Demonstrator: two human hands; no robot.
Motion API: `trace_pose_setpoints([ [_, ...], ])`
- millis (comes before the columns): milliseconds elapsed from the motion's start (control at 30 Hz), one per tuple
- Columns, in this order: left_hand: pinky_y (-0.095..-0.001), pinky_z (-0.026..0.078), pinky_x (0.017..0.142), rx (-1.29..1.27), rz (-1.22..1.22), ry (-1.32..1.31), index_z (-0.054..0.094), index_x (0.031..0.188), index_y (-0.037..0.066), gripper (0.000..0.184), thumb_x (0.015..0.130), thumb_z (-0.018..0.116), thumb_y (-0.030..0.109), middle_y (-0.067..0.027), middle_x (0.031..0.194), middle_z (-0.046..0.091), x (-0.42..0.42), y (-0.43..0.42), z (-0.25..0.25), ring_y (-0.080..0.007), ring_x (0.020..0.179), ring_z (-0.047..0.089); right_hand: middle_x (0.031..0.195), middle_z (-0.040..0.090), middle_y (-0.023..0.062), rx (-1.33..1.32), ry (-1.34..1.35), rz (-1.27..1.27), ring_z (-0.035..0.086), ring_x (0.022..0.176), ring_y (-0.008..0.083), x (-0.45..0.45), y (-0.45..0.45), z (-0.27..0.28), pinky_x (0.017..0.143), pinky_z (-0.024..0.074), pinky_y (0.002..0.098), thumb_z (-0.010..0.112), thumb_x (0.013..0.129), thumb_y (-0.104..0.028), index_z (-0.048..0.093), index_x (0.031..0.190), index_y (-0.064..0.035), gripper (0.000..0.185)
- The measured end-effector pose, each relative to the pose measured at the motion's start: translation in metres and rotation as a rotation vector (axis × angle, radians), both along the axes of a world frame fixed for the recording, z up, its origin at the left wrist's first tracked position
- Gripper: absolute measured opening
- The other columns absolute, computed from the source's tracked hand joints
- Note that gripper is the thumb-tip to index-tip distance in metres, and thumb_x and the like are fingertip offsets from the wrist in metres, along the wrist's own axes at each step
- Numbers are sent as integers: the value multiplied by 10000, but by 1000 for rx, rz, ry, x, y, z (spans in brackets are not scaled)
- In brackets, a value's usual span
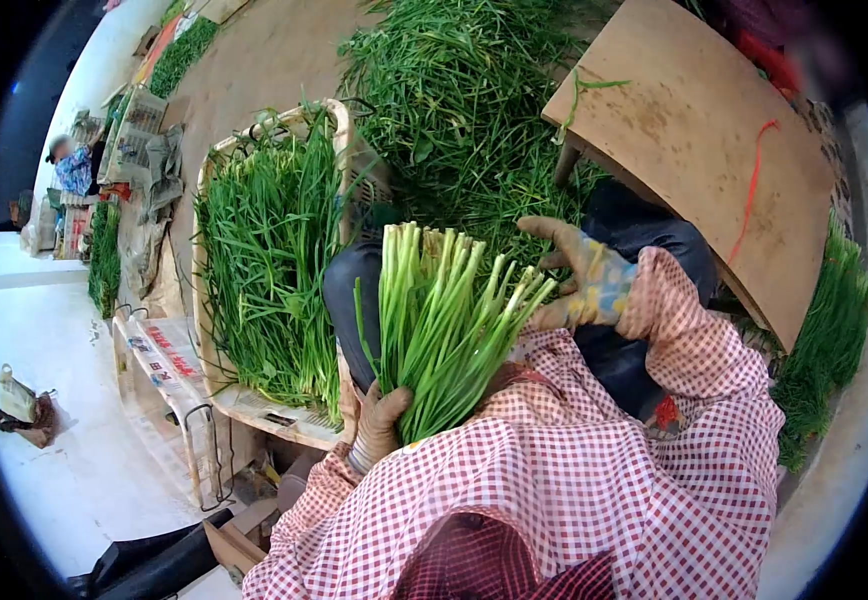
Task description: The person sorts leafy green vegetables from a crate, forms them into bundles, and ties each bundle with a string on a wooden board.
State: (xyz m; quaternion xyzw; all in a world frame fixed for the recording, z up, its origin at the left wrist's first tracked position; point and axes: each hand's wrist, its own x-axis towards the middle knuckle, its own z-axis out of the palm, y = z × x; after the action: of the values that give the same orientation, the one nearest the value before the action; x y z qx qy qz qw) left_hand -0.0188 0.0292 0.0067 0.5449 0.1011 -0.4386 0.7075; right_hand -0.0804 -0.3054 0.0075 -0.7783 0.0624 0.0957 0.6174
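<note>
A thick bunch of garlic chives [444,330] stands over my lap, its pale stem ends up and its green leaves down. My left hand [379,428], in a soiled work glove, grips the lower left side of the bunch; part of its fingers is hidden behind the leaves. To the right of the stem ends is my right hand [582,275], in a patterned glove. Its fingers are spread, the lower ones close to the outermost stalks; whether they touch cannot be made out. A few stalks lean out to the right.
A cream plastic crate [204,330] full of chives stands at my left. Loose greens [454,110] are heaped on the floor ahead. At right is a low wooden table [704,150] with a red string [751,195]. Another person [74,168] sits far left.
</note>
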Motion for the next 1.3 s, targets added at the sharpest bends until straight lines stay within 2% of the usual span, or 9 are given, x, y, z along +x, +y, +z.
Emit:
trace_pose_setpoints([
  [200,-403,503,918,8,-16,-21,426,1319,-48,781,727,792,308,-163,1207,586,0,-1,-1,-278,1039,606,1241,520,205,-432,-278,-10,564,1100,345,-4,31,-25,876,494,390,653,873,-314,444,1361,-96,574],
  [367,-403,508,904,-2,-20,-42,434,1318,-49,794,719,808,315,-166,1197,595,4,0,-9,-278,1033,608,906,682,80,44,-228,106,658,827,196,16,4,-53,735,530,340,571,893,-106,649,1094,-57,221],
  [533,-404,500,908,-44,57,56,442,1313,-44,788,701,832,262,-158,1184,604,-4,6,-14,-274,1034,607,884,628,33,-109,-30,-560,608,757,102,32,-75,-108,653,517,232,580,932,-158,608,1143,-44,242],
  [733,-420,481,947,2,28,60,453,1302,-22,754,671,843,111,-152,1200,599,-5,-4,-4,-272,1073,594,1284,498,171,446,128,302,482,1207,252,63,-7,-35,1023,406,391,743,800,-399,301,1424,-89,825],
  [833,-428,476,960,60,40,83,458,1293,-21,725,680,834,76,-162,1206,598,-4,-5,-2,-275,1086,592,1286,514,184,463,-69,219,516,1177,270,77,17,-55,975,452,395,773,762,-391,278,1428,-56,894],
  [1033,-436,473,971,48,7,109,464,1278,-23,721,673,844,73,-174,1217,590,-2,-4,-6,-277,1093,590,1198,571,147,680,327,50,600,1040,200,83,0,-31,808,548,361,672,810,-140,300,1404,-48,707],
  [1067,-436,473,971,45,6,112,464,1278,-23,721,673,844,73,-174,1217,590,-2,-6,-6,-277,1093,590,1166,598,139,700,388,33,586,1057,221,84,-4,-23,875,498,378,715,782,-255,370,1388,-58,724],
  [1267,-439,461,987,52,-7,161,459,1284,-20,703,685,825,30,-163,1233,581,-2,-11,-2,-276,1110,580,1205,588,182,-148,300,483,557,1132,318,103,16,23,921,474,403,796,700,-273,373,1365,-39,823],
  [1300,-437,457,992,45,-10,163,454,1287,-20,699,694,820,35,-161,1237,579,-1,-12,-1,-275,1117,577,1241,564,186,21,274,473,537,1165,311,99,15,24,922,475,401,783,721,-280,362,1377,-40,815],
])
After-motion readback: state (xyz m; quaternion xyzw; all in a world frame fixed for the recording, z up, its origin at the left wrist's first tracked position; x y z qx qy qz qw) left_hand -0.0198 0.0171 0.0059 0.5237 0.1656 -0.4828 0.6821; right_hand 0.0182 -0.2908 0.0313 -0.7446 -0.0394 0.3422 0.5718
